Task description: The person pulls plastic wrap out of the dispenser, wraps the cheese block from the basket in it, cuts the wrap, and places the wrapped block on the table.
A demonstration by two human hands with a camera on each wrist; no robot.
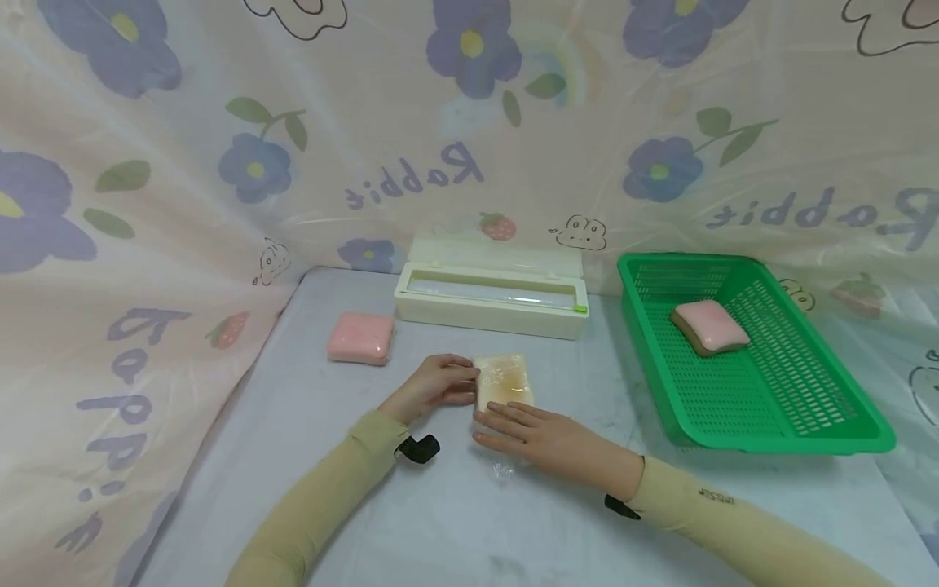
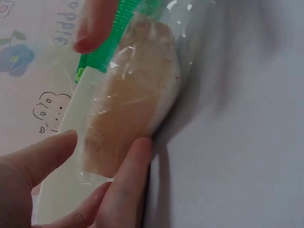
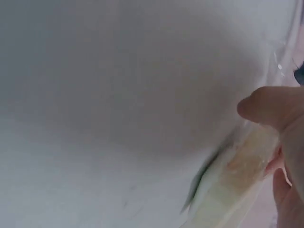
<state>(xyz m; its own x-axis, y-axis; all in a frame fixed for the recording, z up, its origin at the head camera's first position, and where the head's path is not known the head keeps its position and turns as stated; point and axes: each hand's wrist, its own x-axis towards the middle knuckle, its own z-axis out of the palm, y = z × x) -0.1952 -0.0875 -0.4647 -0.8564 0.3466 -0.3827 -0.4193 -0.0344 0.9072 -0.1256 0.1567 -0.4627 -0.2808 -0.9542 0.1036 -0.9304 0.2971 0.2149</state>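
A plastic-wrapped, bread-shaped cream slice [image 1: 504, 377] with brown edges lies on the table before me. My left hand [image 1: 438, 381] is at its left edge. In the left wrist view one fingertip [image 2: 142, 146] touches the slice's brown side [image 2: 128, 109], while another stands just off it. My right hand [image 1: 550, 440] reaches over the near end, its fingers nearly straight on the wrapped slice. Loose clear film [image 1: 502, 471] spreads out toward me from under that hand. The right wrist view shows the wrapped slice [image 3: 237, 175] partly hidden by the right thumb.
A white cling film box [image 1: 491, 314] stands at the back, lid raised, with a green slider at its right end. Left of it lies a pink square piece [image 1: 361, 337]. At right is a green basket [image 1: 663, 391] holding a pink-topped brown piece [image 1: 710, 326]. Patterned curtains hang behind and at left.
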